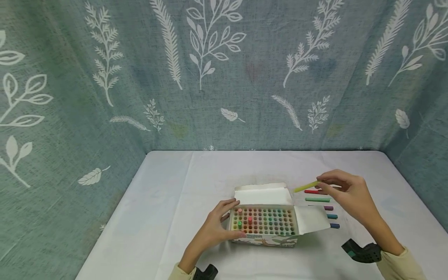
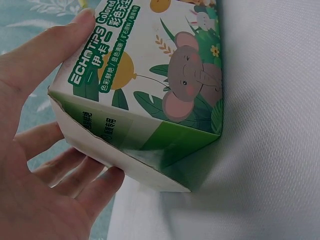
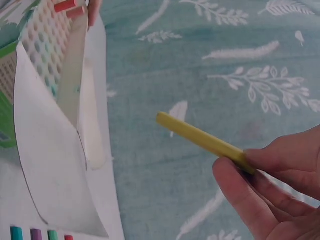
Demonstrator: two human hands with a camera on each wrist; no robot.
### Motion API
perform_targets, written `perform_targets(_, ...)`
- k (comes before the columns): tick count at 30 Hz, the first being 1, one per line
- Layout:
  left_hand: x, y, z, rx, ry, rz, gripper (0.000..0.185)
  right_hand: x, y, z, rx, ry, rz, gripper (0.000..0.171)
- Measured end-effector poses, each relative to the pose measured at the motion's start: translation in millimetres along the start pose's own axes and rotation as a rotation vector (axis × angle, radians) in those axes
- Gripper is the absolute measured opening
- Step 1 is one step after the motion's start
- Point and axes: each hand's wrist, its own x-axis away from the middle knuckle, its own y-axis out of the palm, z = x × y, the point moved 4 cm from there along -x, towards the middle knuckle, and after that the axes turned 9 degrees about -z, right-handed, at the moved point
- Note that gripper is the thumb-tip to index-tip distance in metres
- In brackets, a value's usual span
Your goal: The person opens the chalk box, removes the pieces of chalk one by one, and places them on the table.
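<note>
We see a tabletop (image 1: 175, 182) under a plain white cloth, faint creases running front to back. Backdrop on three sides: a grey-blue curtain (image 1: 245, 116) printed with white leaves, ferns and sprigs, hanging in soft folds down to the tabletop edges. Light is even and diffuse, with only soft shadows.

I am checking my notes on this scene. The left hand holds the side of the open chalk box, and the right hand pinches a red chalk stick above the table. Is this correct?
Not quite: the chalk stick pinched by the right hand is yellow, not red, as the right wrist view shows clearly. The left hand does hold the side of the open chalk box.
</note>
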Motion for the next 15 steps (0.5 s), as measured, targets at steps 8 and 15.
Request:
perform_targets(8,-1.7,1.1,0.7,0.005,0.002,-0.013,0.081,10.5,-17.9,12.0,0.044,0.084,0.033,0.017)
perform_targets(15,-1.6,0.3,0.4,0.003,-0.002,-0.003,0.082,16.3,-30.0,22.3,-0.003,0.127,0.033,0.019)
